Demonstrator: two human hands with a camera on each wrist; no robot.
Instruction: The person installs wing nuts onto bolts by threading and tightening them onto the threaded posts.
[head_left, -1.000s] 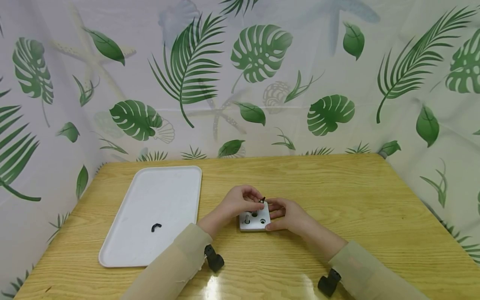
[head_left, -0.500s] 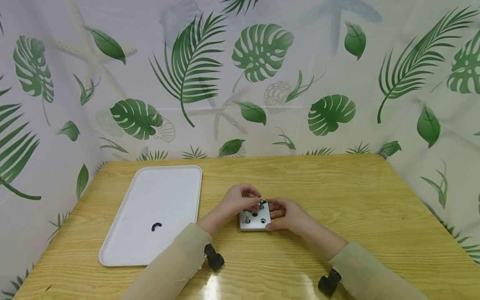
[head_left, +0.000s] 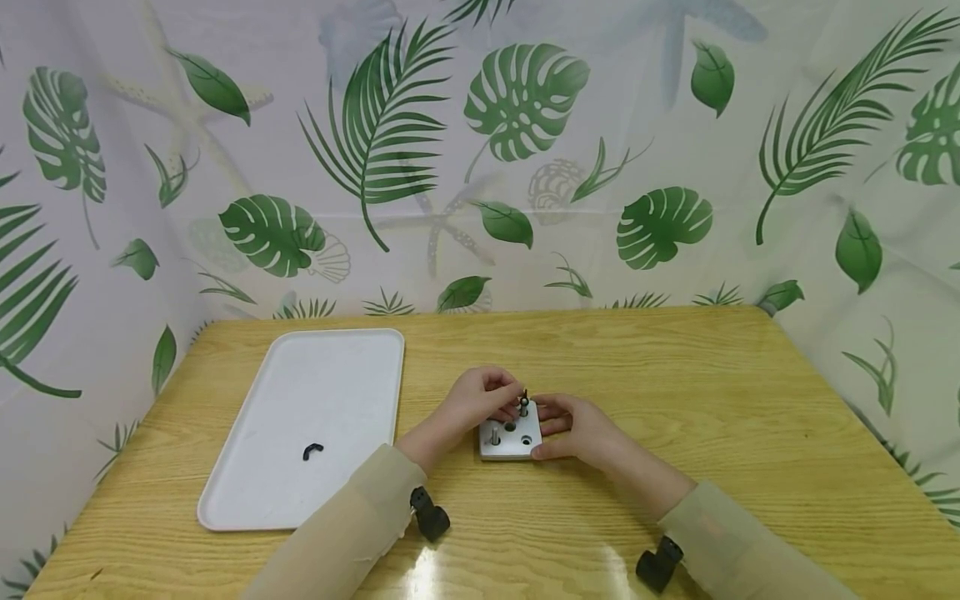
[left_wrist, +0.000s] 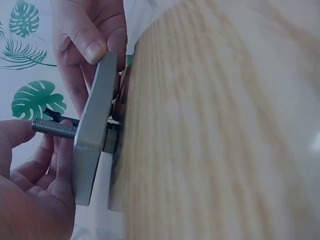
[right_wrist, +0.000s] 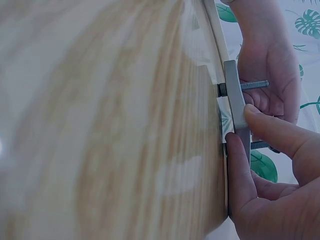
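Observation:
A small silver metal plate (head_left: 510, 451) with several holes lies near the middle of the wooden table, and two threaded bolts stand up through it. The near-left bolt (head_left: 495, 437) is bare. On the far-right bolt (right_wrist: 259, 145) sits a black wing nut (head_left: 524, 402), close to the top. My left hand (head_left: 480, 397) reaches over the plate's far side, its thumb and fingertips curled at this wing nut; the exact contact is partly hidden. My right hand (head_left: 576, 429) grips the plate's right edge between thumb and fingers. Bolt heads show under the plate (left_wrist: 92, 125) in the left wrist view.
On the left a white tray (head_left: 345, 375) holds a black curved piece (head_left: 312, 452) that looks like another wing nut. Wooden tabletop (head_left: 675, 375) surrounds the plate. Behind stands a leaf-patterned cloth backdrop (head_left: 450, 167).
The black wing nut has turned on its bolt, its wings now standing differently. My left fingertips have shifted slightly around it. The right hand and plate have stayed in place.

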